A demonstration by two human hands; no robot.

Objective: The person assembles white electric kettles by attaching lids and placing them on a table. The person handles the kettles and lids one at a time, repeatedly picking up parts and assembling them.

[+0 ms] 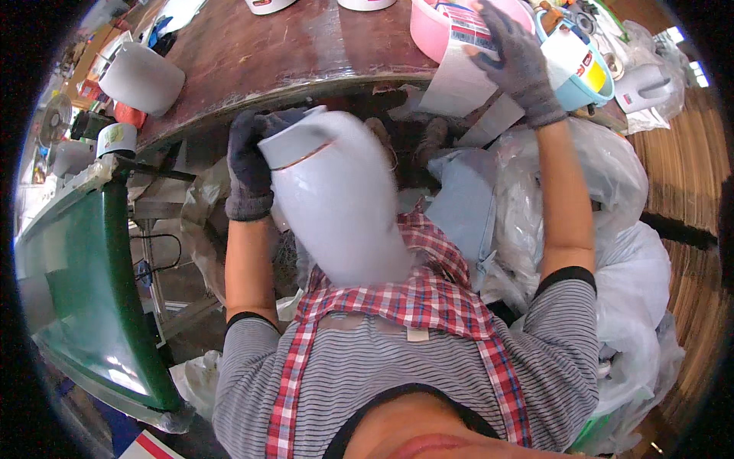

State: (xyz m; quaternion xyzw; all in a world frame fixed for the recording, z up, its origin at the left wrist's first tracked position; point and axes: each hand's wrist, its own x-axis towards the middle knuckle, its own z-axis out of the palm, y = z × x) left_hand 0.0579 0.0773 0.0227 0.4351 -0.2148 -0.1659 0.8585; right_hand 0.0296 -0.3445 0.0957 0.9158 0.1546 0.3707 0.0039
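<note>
My left hand [251,164], in a dark grey glove, is closed on a white jug [336,203] near its collar. The jug is tilted in front of my chest, with a thin copper-coloured line below its rim; its lower end is slightly blurred. My right hand [516,69], gloved too, reaches over a pink basin [428,34] with fingers spread. Under its fingertips lies a strip of printed labels [468,29], and a pale backing strip [459,84] hangs over the table edge. Whether the fingers touch the labels I cannot tell.
A dark red table [306,46] spans the front. A white rounded container [143,78] stands at its left. A light blue basin [577,88] and another white jug [644,86] are at the right. Clear plastic bags [569,161] and stacked cardboard [696,153] lie right; a green panel [99,291] stands left.
</note>
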